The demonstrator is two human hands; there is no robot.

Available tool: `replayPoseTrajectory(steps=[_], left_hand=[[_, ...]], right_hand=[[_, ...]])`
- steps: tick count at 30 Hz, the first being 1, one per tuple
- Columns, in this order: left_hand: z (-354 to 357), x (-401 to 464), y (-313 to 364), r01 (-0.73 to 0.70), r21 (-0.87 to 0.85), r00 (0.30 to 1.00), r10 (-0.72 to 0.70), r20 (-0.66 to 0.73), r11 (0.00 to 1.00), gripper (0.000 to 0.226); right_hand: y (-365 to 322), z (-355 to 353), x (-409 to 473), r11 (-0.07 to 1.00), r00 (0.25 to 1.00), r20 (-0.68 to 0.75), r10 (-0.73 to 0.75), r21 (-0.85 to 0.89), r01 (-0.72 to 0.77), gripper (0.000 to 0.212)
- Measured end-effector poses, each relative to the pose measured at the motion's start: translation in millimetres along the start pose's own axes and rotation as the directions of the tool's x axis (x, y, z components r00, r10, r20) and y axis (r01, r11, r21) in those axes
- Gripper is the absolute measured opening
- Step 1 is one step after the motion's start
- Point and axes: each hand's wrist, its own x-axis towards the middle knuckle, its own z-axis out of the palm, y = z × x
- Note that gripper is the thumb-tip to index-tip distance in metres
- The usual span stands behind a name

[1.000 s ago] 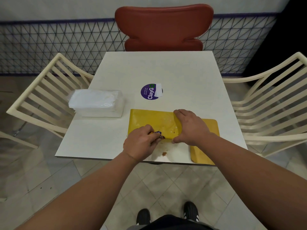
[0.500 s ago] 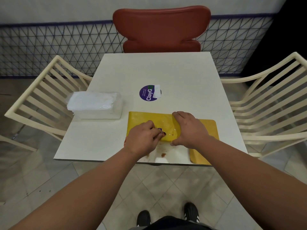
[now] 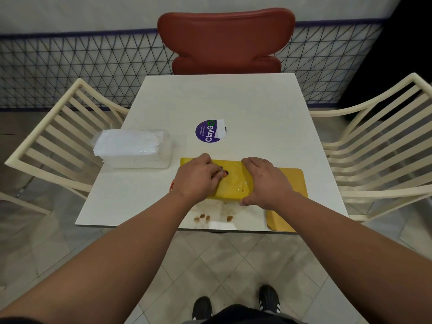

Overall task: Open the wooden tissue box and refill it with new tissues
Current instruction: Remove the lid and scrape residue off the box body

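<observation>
1. The yellow tissue box (image 3: 233, 181) lies flat on the white surface (image 3: 217, 101), close to the near edge and a little toward the right corner.
2. The left hand (image 3: 197, 181) rests on the box's left half; its fingers (image 3: 216, 175) are curled down at a dark opening in the top, pinching something small there that is too small to make out.
3. The right hand (image 3: 264, 181) grips the box across its right part, fingers over the far edge and thumb against the near side.
4. A flat yellow panel (image 3: 289, 197) lies under and to the right of the box, reaching the surface's near edge.
5. A clear-wrapped pack of white tissues (image 3: 133, 148) sits by the left edge, apart from the box.
6. A round purple sticker (image 3: 208, 131) is near the middle of the surface.
7. Brown stains (image 3: 210, 217) mark the near edge, just in front of the box.
8. A red chair (image 3: 225, 40) stands at the far side; cream slatted chairs (image 3: 63, 146) flank left and right.
</observation>
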Motion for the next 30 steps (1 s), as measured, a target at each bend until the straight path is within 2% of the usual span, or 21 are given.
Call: replayPoseTrajectory(steps=[2, 7, 9, 11, 13, 17, 19, 25, 27, 30], left_hand=[[1.7, 3.6, 2.5, 0.006, 0.004, 1.000, -0.006, 0.005, 1.000, 0.023], [0.5, -12.7, 0.6, -0.206, -0.017, 0.968, 0.206, 0.142, 0.978, 0.032], [-1.3, -1.1, 2.4, -0.136, 0.006, 0.983, 0.134, 0.126, 0.991, 0.030], [-2.0, 13.3, 5.8, 0.002, 0.037, 0.995, -0.006, 0.097, 0.999, 0.029], [-1.6, 15.6, 8.6, 0.049, 0.051, 0.994, -0.054, 0.090, 0.997, 0.029], [-1.8, -12.2, 5.6, -0.176, -0.020, 0.971, 0.177, 0.161, 0.984, 0.028], [-3.3, -14.2, 2.0, -0.229, -0.015, 0.957, 0.228, 0.176, 0.973, 0.030], [-0.7, 25.2, 13.0, 0.039, 0.064, 0.996, -0.044, 0.075, 0.997, 0.030], [1.8, 17.1, 12.6, -0.007, 0.053, 0.997, 0.003, 0.083, 0.999, 0.029], [1.4, -10.4, 8.0, -0.172, -0.004, 0.976, 0.170, 0.137, 0.985, 0.029]], right_hand=[[-0.3, -0.1, 0.4, 1.000, 1.000, 0.004, 0.001, -0.002, -0.001, 0.114], [-1.4, 0.0, 0.4, 1.000, 1.000, 0.006, 0.005, 0.000, -0.005, 0.114], [-1.4, -0.3, 0.0, 1.000, 1.000, 0.003, 0.006, 0.004, -0.006, 0.114], [-1.1, -0.4, -0.2, 1.000, 1.000, -0.001, 0.007, 0.001, -0.007, 0.114], [-1.4, -0.6, -0.5, 1.000, 1.000, 0.001, 0.009, -0.004, -0.009, 0.114], [-1.8, -0.4, -0.6, 1.000, 1.000, -0.003, 0.008, 0.007, -0.008, 0.114], [-1.8, -0.4, -1.1, 1.000, 1.000, 0.000, 0.008, 0.009, -0.008, 0.113], [-1.1, -0.9, -2.6, 1.000, 1.000, 0.003, 0.004, -0.002, -0.004, 0.114], [-1.0, -0.6, -2.7, 1.000, 1.000, 0.005, 0.004, -0.003, -0.004, 0.114], [-1.4, 0.3, -2.9, 1.000, 1.000, 0.009, 0.005, 0.006, -0.005, 0.114]])
